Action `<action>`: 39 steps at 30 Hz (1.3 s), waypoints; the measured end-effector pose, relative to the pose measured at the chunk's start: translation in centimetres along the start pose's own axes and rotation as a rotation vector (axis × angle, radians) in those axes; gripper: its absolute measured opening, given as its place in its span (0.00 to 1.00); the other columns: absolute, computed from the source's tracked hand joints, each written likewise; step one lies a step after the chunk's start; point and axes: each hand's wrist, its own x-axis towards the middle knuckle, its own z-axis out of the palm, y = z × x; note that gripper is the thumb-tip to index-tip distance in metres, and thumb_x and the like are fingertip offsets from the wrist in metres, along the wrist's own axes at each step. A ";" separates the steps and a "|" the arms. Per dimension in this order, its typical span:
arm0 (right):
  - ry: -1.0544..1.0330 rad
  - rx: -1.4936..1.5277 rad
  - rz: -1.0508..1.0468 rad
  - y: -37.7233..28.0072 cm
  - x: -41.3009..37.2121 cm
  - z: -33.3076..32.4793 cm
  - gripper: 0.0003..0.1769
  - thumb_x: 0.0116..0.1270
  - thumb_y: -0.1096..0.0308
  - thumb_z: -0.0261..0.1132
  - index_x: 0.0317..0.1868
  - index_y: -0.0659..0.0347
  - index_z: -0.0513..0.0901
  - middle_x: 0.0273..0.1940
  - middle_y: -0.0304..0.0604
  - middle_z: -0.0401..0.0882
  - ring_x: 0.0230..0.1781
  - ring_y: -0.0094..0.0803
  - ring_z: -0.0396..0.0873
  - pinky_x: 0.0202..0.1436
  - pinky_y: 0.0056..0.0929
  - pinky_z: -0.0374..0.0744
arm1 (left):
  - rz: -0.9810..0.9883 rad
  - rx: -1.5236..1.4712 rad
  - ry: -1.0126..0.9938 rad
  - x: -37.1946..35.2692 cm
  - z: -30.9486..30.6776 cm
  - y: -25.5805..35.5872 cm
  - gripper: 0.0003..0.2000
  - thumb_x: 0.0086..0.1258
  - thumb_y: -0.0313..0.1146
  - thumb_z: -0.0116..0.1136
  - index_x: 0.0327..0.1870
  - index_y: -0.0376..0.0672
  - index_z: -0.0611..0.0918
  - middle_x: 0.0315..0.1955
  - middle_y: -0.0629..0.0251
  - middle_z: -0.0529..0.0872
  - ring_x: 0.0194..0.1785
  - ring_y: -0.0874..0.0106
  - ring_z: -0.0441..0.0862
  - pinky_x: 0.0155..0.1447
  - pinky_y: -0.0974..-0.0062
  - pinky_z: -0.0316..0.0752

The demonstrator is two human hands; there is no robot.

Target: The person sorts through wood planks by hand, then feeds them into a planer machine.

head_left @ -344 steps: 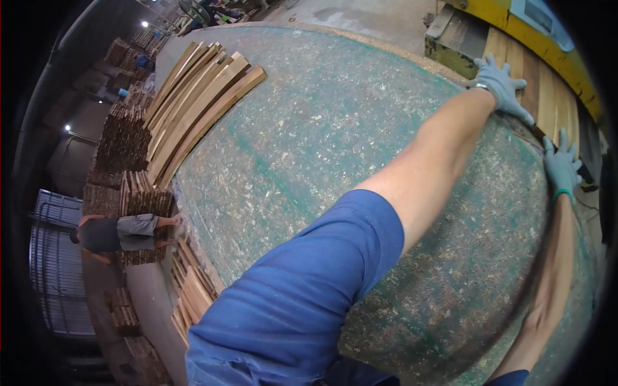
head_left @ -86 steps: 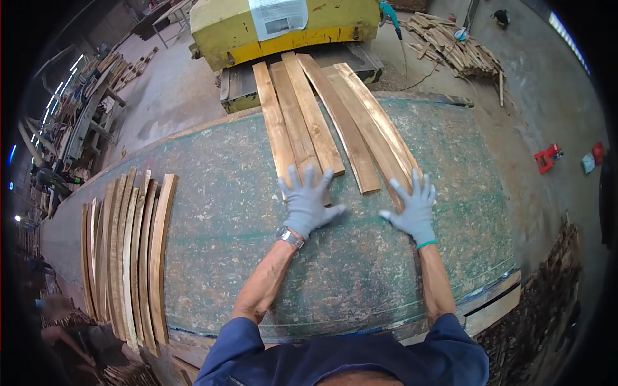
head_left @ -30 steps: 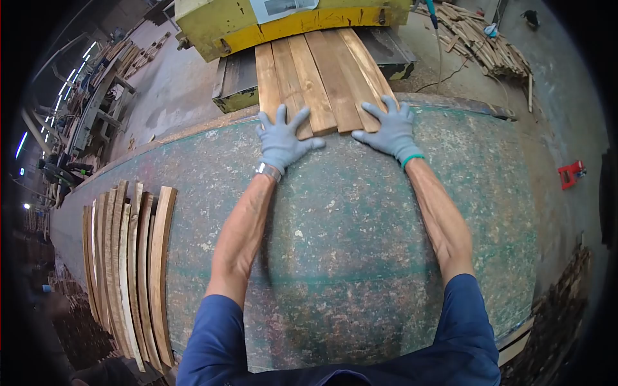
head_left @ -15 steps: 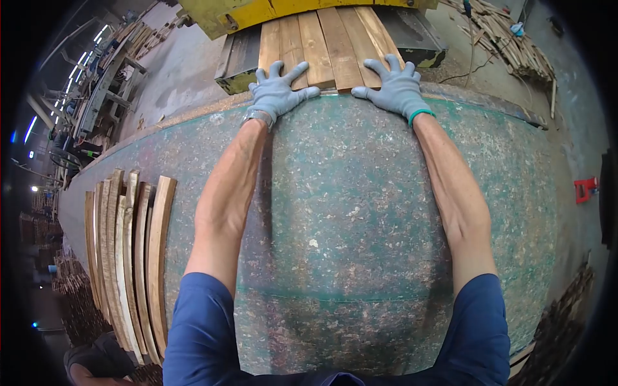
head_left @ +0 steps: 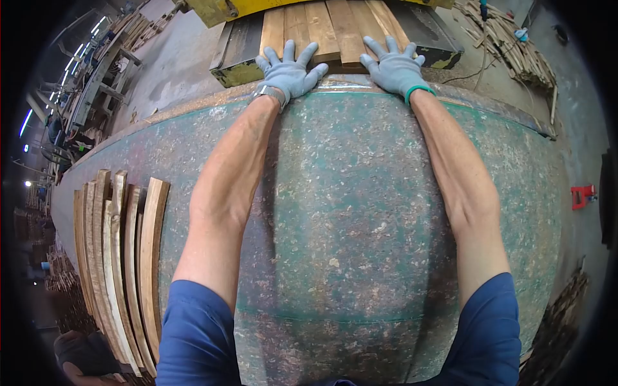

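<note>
Several wooden boards (head_left: 324, 31) lie side by side at the top centre, their far ends under a yellow machine frame (head_left: 248, 8). My left hand (head_left: 291, 69), in a grey glove, rests with spread fingers on the near ends of the left boards. On the right boards' near ends lies my right hand (head_left: 396, 66), also gloved, its fingers apart. Neither hand is closed round anything. Between the hands, the board ends stand slightly uneven beyond the edge of the worn green table (head_left: 347, 206).
A row of narrow wooden strips (head_left: 119, 264) lies at the table's left. Loose wood (head_left: 515, 48) is piled on the floor at the upper right. A red object (head_left: 582, 197) is at the far right. Part of another person (head_left: 84, 357) shows at the lower left.
Both hands and the boards have moved forward, away from the table edge and further toward the yellow machine. The view has shifted slightly.
</note>
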 end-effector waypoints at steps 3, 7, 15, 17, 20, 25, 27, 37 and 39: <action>0.003 -0.039 0.027 -0.8 -0.5 -0.6 0.35 0.74 0.35 0.43 0.79 0.22 0.50 0.82 0.45 0.42 0.80 0.65 0.38 0.76 0.71 0.43 | 0.055 -0.066 -0.032 -0.5 -0.9 -0.8 0.41 0.65 0.76 0.37 0.79 0.73 0.55 0.80 0.54 0.47 0.80 0.35 0.36 0.76 0.36 0.26; -0.059 -0.005 -0.015 -3.2 -3.3 -2.4 0.40 0.72 0.32 0.44 0.80 0.29 0.47 0.82 0.48 0.37 0.81 0.61 0.36 0.76 0.71 0.38 | 0.100 -0.431 0.055 -2.4 -3.0 -4.6 0.41 0.68 0.74 0.38 0.80 0.67 0.54 0.80 0.51 0.48 0.81 0.43 0.38 0.80 0.48 0.34; -0.088 0.246 -0.404 -6.7 -31.1 -3.6 0.40 0.70 0.36 0.52 0.78 0.40 0.58 0.78 0.57 0.48 0.80 0.57 0.45 0.77 0.68 0.42 | -0.240 0.305 0.272 -25.6 -9.7 -32.5 0.29 0.75 0.60 0.47 0.75 0.67 0.67 0.79 0.55 0.55 0.81 0.46 0.45 0.79 0.45 0.40; -0.102 0.274 -0.408 -8.0 -37.4 -4.3 0.38 0.68 0.38 0.56 0.75 0.42 0.65 0.76 0.57 0.53 0.78 0.57 0.50 0.76 0.68 0.46 | -0.470 0.497 0.184 -32.6 -14.1 -37.5 0.28 0.74 0.62 0.45 0.75 0.71 0.67 0.78 0.53 0.55 0.79 0.40 0.48 0.76 0.36 0.42; -0.030 0.253 -0.381 -9.2 -42.0 -4.2 0.35 0.67 0.42 0.60 0.70 0.49 0.71 0.73 0.56 0.62 0.75 0.57 0.57 0.76 0.62 0.52 | -0.732 0.161 0.298 -40.7 -18.8 -45.6 0.32 0.74 0.65 0.41 0.76 0.62 0.66 0.76 0.52 0.60 0.79 0.46 0.51 0.78 0.47 0.46; 0.031 0.229 -0.327 -9.6 -42.3 -3.8 0.33 0.66 0.49 0.63 0.68 0.55 0.72 0.73 0.52 0.64 0.75 0.51 0.59 0.76 0.58 0.55 | -0.947 -0.318 -0.039 -53.2 -14.1 -57.5 0.39 0.71 0.71 0.34 0.77 0.55 0.65 0.77 0.51 0.57 0.81 0.51 0.47 0.81 0.56 0.42; 0.108 0.255 -0.348 -10.5 -42.6 -3.5 0.30 0.65 0.53 0.63 0.64 0.57 0.73 0.69 0.55 0.67 0.72 0.52 0.62 0.74 0.57 0.59 | -1.126 -0.435 -0.001 -53.3 -15.7 -51.3 0.43 0.70 0.74 0.34 0.77 0.53 0.63 0.78 0.53 0.55 0.82 0.55 0.46 0.82 0.56 0.40; -0.170 1.065 -0.725 -31.8 -52.3 -9.0 0.35 0.67 0.54 0.64 0.68 0.66 0.68 0.65 0.61 0.69 0.64 0.53 0.72 0.66 0.46 0.74 | -0.826 -0.579 -0.347 -52.9 -23.6 -38.1 0.47 0.56 0.78 0.54 0.62 0.41 0.78 0.47 0.47 0.87 0.49 0.56 0.87 0.53 0.64 0.80; -0.323 1.333 -0.580 -34.2 -54.5 -10.1 0.40 0.68 0.58 0.65 0.73 0.68 0.60 0.69 0.62 0.65 0.68 0.53 0.69 0.70 0.44 0.70 | -0.645 -0.318 -0.127 -54.1 -21.4 -34.3 0.48 0.51 0.77 0.59 0.61 0.41 0.78 0.37 0.50 0.88 0.40 0.56 0.88 0.47 0.64 0.82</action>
